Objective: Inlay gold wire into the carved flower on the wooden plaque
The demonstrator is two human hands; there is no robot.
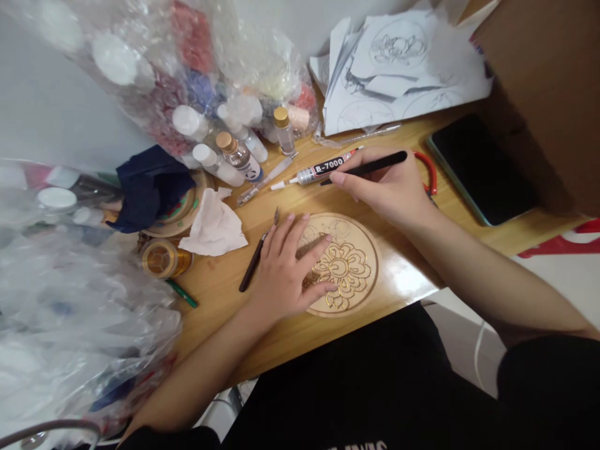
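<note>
A yellowish wooden bench (210, 294) is crowded on the left by clear plastic bags (84, 331) and backed by loose sheets of sketched white paper (398, 69). A silver-and-black tube marked B-7000 (323, 167) is partly covered by the right hand (389, 187), in whose closed fingers a slim black tool (375, 165) is gripped; its type cannot be told. The left side of a round, pale wooden disc (363, 236) on the bench is hidden beneath the spread, open left hand (285, 269). The disc is decorated with a gold-outlined flower (342, 269) and faint drawn lines.
</note>
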